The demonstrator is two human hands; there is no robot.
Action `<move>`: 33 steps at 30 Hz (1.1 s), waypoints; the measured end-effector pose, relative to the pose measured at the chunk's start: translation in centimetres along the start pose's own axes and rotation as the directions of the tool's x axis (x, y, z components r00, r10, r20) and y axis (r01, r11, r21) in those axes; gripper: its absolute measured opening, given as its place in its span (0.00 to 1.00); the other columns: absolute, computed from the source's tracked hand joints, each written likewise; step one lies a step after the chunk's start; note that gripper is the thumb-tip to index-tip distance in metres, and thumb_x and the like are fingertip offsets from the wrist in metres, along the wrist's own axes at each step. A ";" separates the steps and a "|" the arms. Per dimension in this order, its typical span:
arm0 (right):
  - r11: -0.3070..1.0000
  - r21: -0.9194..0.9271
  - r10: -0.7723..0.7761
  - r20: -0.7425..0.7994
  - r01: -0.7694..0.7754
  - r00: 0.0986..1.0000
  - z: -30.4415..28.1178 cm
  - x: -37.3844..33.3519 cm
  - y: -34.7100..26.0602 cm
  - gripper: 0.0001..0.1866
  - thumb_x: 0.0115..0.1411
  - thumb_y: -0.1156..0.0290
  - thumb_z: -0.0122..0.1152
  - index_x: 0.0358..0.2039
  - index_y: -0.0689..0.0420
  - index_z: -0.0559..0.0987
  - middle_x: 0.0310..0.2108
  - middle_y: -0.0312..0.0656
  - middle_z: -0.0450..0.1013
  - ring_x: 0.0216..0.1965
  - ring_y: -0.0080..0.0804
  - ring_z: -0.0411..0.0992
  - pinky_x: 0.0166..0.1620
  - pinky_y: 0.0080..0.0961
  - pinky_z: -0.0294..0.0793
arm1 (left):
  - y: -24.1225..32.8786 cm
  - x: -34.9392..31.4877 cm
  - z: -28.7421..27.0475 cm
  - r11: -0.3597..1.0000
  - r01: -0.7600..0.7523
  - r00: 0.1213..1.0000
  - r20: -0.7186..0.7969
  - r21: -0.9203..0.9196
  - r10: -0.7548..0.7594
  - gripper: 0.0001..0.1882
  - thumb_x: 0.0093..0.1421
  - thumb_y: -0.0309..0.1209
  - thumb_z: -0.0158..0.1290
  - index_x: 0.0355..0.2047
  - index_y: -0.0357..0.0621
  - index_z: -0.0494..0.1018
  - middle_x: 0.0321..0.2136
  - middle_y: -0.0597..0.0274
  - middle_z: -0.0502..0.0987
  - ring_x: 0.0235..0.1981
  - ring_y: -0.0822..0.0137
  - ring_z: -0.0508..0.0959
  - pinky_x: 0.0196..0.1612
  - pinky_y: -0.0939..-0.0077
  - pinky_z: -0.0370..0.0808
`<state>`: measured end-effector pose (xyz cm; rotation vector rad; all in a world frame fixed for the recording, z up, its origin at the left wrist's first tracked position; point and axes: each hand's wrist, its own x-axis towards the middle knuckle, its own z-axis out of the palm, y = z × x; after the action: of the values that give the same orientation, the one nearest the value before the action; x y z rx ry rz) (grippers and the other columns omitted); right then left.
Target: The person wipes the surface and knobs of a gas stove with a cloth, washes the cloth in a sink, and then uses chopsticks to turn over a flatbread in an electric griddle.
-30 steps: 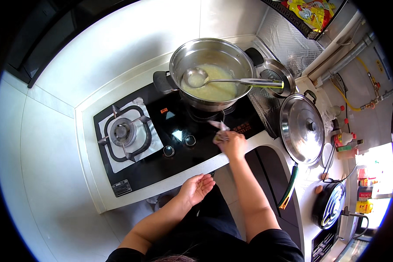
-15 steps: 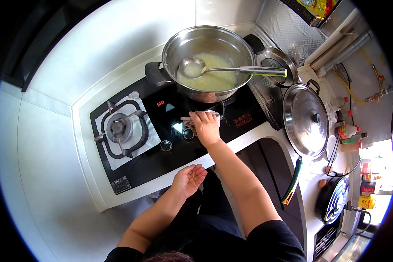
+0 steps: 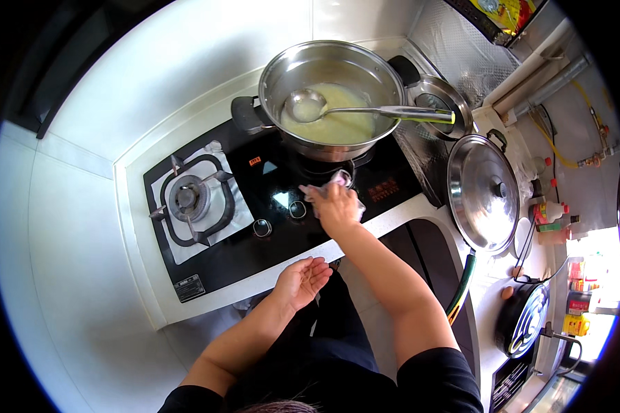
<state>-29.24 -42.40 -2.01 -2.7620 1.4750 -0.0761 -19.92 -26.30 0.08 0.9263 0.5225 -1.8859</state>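
Note:
My right hand (image 3: 335, 210) presses a crumpled pinkish-white cloth (image 3: 340, 178) onto the black glass stovetop (image 3: 251, 189), right of the two round knobs. Just behind the cloth, a large steel pot (image 3: 327, 142) with black handles stands on the burner, holding pale yellowish liquid. A steel ladle (image 3: 306, 106) rests in it, its long handle lying across the right rim. My left hand (image 3: 303, 281) hovers by the counter's front edge, palm up, with fingers loosely curled and nothing in it.
At left is a gas burner (image 3: 188, 197) on a foil sheet. To the right lie a steel lid (image 3: 482, 189), a steel pan (image 3: 434, 103) and a green-handled utensil (image 3: 463, 283). Farther right are bottles (image 3: 550, 212), eggs (image 3: 507, 292) and a black round appliance (image 3: 523, 320).
My right hand has slid the cloth a little right and toward me across the stovetop. My left hand has stayed nearly in place.

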 end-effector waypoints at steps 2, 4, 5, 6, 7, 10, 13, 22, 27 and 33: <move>0.998 -0.007 0.059 -0.081 -0.060 0.995 -0.6 -1.7 1.4 0.26 0.51 0.63 0.56 0.53 0.34 0.71 0.43 0.42 0.67 0.43 0.39 0.67 0.44 0.36 0.64 | 0.3 -0.5 0.1 0.999 -0.033 0.999 -0.018 -0.020 0.032 0.12 0.62 0.31 0.44 0.36 0.33 0.72 0.29 0.53 0.78 0.33 0.58 0.80 0.38 0.69 0.79; 0.991 0.045 0.128 -0.036 -0.127 0.991 -0.4 -3.0 2.7 0.23 0.51 0.62 0.57 0.50 0.35 0.75 0.39 0.42 0.67 0.40 0.37 0.70 0.42 0.35 0.64 | 0.8 -0.8 -0.2 0.997 -0.059 0.998 -0.029 -0.044 0.058 0.12 0.61 0.30 0.45 0.35 0.33 0.73 0.29 0.53 0.78 0.32 0.59 0.80 0.38 0.70 0.80; 0.986 0.081 0.147 0.003 -0.147 0.989 -1.4 -3.3 2.8 0.23 0.49 0.61 0.59 0.49 0.36 0.75 0.37 0.41 0.67 0.39 0.37 0.70 0.42 0.35 0.65 | 0.8 -1.0 -0.6 0.996 -0.064 0.998 -0.034 -0.058 0.062 0.12 0.61 0.30 0.45 0.35 0.33 0.73 0.29 0.53 0.78 0.32 0.59 0.80 0.38 0.70 0.80; 0.979 0.116 0.164 0.042 -0.168 0.985 -2.4 -3.4 2.7 0.23 0.48 0.61 0.60 0.48 0.36 0.76 0.35 0.40 0.67 0.38 0.37 0.70 0.41 0.35 0.65 | 0.9 -1.2 -1.0 0.995 -0.069 0.997 -0.039 -0.073 0.066 0.12 0.61 0.30 0.45 0.35 0.33 0.73 0.29 0.53 0.78 0.32 0.58 0.80 0.38 0.69 0.80; 0.983 0.156 0.107 -0.049 -0.098 0.993 -2.3 -3.0 2.4 0.22 0.47 0.62 0.60 0.47 0.37 0.77 0.35 0.40 0.68 0.37 0.37 0.70 0.40 0.34 0.65 | 0.9 -1.3 -1.4 0.995 -0.067 0.997 -0.045 -0.080 0.064 0.12 0.61 0.30 0.45 0.35 0.33 0.73 0.29 0.53 0.78 0.32 0.58 0.80 0.38 0.69 0.80; 0.967 0.231 -0.025 -0.328 0.106 0.944 -1.5 -0.6 1.0 0.16 0.46 0.65 0.60 0.39 0.40 0.79 0.32 0.35 0.68 0.35 0.36 0.70 0.39 0.33 0.66 | 0.2 -1.1 -2.6 0.995 -0.036 0.999 -0.037 -0.095 0.033 0.12 0.62 0.30 0.44 0.34 0.32 0.73 0.28 0.52 0.79 0.32 0.58 0.80 0.38 0.69 0.80; 0.926 0.254 -0.153 -0.427 0.281 0.891 -2.2 2.7 -1.2 0.10 0.47 0.67 0.59 0.32 0.41 0.79 0.30 0.33 0.68 0.35 0.34 0.70 0.38 0.33 0.67 | 0.2 -1.1 -3.2 0.993 -0.015 1.000 0.004 -0.115 0.015 0.13 0.62 0.29 0.43 0.33 0.31 0.73 0.28 0.51 0.79 0.32 0.57 0.80 0.39 0.68 0.80; 0.868 0.055 -0.479 0.356 0.494 0.803 -3.0 8.1 -3.2 0.12 0.52 0.59 0.58 0.37 0.42 0.82 0.40 0.38 0.71 0.46 0.35 0.68 0.47 0.33 0.67 | 0.7 -0.8 -2.2 0.991 -0.014 1.000 -0.016 -0.130 0.012 0.13 0.64 0.29 0.42 0.34 0.30 0.72 0.29 0.50 0.78 0.34 0.55 0.80 0.42 0.66 0.79; 0.920 0.126 -0.385 0.469 0.371 0.795 -5.5 7.1 -1.8 0.17 0.55 0.54 0.56 0.38 0.51 0.81 0.43 0.42 0.71 0.47 0.40 0.69 0.48 0.34 0.68 | 1.4 -1.4 -2.5 0.983 -0.053 0.998 -0.039 -0.175 0.047 0.13 0.63 0.28 0.42 0.33 0.29 0.72 0.28 0.50 0.78 0.33 0.55 0.80 0.41 0.65 0.80; 0.923 -0.053 -0.303 0.512 0.382 0.804 -4.2 3.5 1.4 0.14 0.56 0.56 0.54 0.36 0.49 0.82 0.42 0.43 0.71 0.44 0.39 0.71 0.45 0.33 0.71 | 1.4 -0.9 -2.6 0.982 -0.027 1.000 -0.010 -0.186 0.026 0.13 0.62 0.27 0.42 0.32 0.29 0.73 0.28 0.50 0.79 0.32 0.56 0.81 0.40 0.65 0.80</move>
<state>-28.66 -46.01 2.27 -2.8169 0.8720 0.7225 -17.47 -24.69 -0.75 0.8135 0.6756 -1.7766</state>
